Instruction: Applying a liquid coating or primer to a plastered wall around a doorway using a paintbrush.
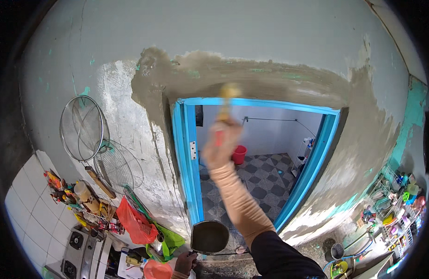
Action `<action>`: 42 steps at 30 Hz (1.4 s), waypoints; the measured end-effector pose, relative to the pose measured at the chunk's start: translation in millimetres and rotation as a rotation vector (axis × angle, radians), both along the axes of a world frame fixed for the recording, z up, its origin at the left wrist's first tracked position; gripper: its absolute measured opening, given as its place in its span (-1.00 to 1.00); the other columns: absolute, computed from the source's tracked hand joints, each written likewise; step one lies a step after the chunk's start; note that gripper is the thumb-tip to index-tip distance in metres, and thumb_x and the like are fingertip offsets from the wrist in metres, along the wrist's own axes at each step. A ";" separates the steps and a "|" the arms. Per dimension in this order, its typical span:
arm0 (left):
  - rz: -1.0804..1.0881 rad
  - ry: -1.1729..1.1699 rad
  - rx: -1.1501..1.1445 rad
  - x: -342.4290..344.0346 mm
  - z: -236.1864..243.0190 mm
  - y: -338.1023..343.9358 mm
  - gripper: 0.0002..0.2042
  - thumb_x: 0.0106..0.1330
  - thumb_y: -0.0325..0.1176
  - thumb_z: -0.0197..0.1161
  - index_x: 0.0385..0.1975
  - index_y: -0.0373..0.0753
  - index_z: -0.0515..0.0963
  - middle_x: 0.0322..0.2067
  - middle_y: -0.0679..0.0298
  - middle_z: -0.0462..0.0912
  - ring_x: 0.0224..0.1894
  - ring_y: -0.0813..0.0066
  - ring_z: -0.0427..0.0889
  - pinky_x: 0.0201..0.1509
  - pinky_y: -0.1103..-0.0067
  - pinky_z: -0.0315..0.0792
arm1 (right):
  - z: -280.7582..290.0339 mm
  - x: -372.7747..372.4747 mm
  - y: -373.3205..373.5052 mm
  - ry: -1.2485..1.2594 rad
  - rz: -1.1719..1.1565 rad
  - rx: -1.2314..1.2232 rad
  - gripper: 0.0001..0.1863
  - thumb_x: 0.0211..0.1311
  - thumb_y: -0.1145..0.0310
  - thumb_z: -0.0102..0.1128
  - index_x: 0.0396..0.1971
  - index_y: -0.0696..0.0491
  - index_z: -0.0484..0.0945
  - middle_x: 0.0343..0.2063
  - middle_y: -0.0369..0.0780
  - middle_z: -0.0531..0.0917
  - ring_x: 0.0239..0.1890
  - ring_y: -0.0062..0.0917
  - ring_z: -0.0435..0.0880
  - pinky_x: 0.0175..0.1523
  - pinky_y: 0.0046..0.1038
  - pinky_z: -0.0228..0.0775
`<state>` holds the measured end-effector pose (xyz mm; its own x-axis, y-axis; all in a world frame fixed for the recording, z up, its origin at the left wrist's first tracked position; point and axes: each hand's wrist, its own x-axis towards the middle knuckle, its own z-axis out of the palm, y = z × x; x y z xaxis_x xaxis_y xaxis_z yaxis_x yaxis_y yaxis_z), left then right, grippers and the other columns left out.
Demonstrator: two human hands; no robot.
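My right hand is raised in front of the doorway, closed around a paintbrush with a yellowish head, smeared by motion. The brush head overlaps the top of the blue door frame, just below a band of wet grey-brown cement; whether it touches the wall, I cannot tell. Low in the view, my left hand grips the handle of a dark saucepan. The pan is held level below the doorway, and a greyish-brown content seems to fill its inside.
Two wire strainers hang on the left wall. Below them are a red plastic bag, a gas stove and an orange basin. A crowded dish rack stands at right. Through the doorway, a red bucket sits on patterned tiles.
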<state>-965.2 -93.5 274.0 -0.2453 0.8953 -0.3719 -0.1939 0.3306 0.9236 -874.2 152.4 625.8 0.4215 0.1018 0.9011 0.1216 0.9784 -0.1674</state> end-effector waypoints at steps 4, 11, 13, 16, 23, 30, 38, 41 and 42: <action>0.026 -0.135 -0.057 0.5 11.3 -4.0 -0.92 0.20 -0.41 0.15 -0.43 -0.28 0.50 -0.68 0.34 0.43 -0.71 0.62 0.35 -0.67 0.65 0.21 | -8.9 -31.4 -26.0 -0.333 0.326 0.080 -0.84 0.26 0.32 0.01 -0.36 0.11 0.42 -0.19 -0.11 0.46 -0.15 -0.40 0.50 -0.03 -0.38 0.34; 0.104 -0.086 0.034 -5.4 -10.1 -6.0 -0.92 0.20 -0.41 0.14 -0.45 -0.26 0.48 -0.67 0.36 0.42 -0.72 0.60 0.34 -0.69 0.66 0.19 | 5.4 103.7 32.4 -0.027 0.401 0.084 -0.93 0.29 0.53 -0.01 -0.26 0.16 0.40 -0.20 -0.14 0.52 -0.11 -0.39 0.58 0.05 -0.34 0.44; 0.119 -0.170 0.002 -6.4 -13.6 -3.6 -0.92 0.21 -0.40 0.13 -0.45 -0.26 0.48 -0.68 0.36 0.41 -0.72 0.60 0.34 -0.69 0.67 0.19 | 9.4 137.0 29.7 0.028 0.218 0.138 -0.92 0.27 0.59 -0.03 -0.25 0.17 0.39 -0.14 -0.11 0.48 -0.07 -0.35 0.57 0.05 -0.35 0.45; 0.067 -0.115 -0.052 -12.0 -10.3 -7.1 -0.92 0.21 -0.40 0.13 -0.44 -0.26 0.48 -0.71 0.35 0.40 -0.74 0.60 0.33 -0.69 0.66 0.18 | 17.1 146.5 15.1 0.230 0.053 0.261 -0.92 0.26 0.60 -0.04 -0.26 0.19 0.37 -0.13 -0.10 0.43 -0.04 -0.33 0.55 0.05 -0.37 0.45; 0.076 -0.104 -0.055 -7.8 -11.9 -6.4 -0.89 0.21 -0.38 0.15 -0.49 -0.27 0.48 -0.73 0.34 0.41 -0.77 0.60 0.31 -0.70 0.66 0.17 | 6.6 29.8 8.3 -0.040 -0.323 -0.086 -0.87 0.24 0.35 -0.03 -0.31 0.10 0.37 -0.24 -0.14 0.43 -0.12 -0.30 0.45 -0.01 -0.39 0.28; 0.079 -0.109 0.002 -14.2 -39.5 -2.8 -0.88 0.20 -0.38 0.16 -0.50 -0.27 0.48 -0.72 0.33 0.43 -0.76 0.60 0.32 -0.70 0.64 0.18 | -4.7 -17.9 -8.5 -0.299 0.364 0.112 -0.82 0.30 0.31 -0.01 -0.32 0.12 0.44 -0.26 -0.14 0.52 -0.22 -0.41 0.53 -0.07 -0.46 0.36; 0.074 -0.142 -0.001 -16.7 -45.0 2.2 -0.89 0.21 -0.40 0.15 -0.49 -0.29 0.46 -0.71 0.32 0.42 -0.76 0.58 0.33 -0.70 0.64 0.20 | 25.3 150.0 26.0 0.099 0.136 0.239 -0.91 0.25 0.58 0.01 -0.26 0.18 0.36 -0.15 -0.08 0.49 -0.15 -0.34 0.58 0.01 -0.31 0.47; 0.090 -0.154 -0.026 -21.1 -46.9 1.6 -0.89 0.21 -0.40 0.14 -0.49 -0.29 0.46 -0.70 0.32 0.42 -0.75 0.58 0.33 -0.71 0.65 0.19 | 30.4 153.9 16.7 0.288 -0.043 0.265 -0.92 0.26 0.59 -0.03 -0.26 0.17 0.36 -0.14 -0.08 0.46 -0.15 -0.35 0.56 0.06 -0.29 0.43; 0.076 -0.144 0.024 -19.7 -46.8 3.6 -0.89 0.20 -0.40 0.14 -0.49 -0.28 0.47 -0.69 0.33 0.42 -0.75 0.59 0.33 -0.71 0.65 0.19 | 30.0 153.4 18.1 0.294 -0.289 0.233 -0.92 0.25 0.55 -0.01 -0.26 0.16 0.37 -0.18 -0.13 0.45 -0.12 -0.39 0.52 0.02 -0.36 0.43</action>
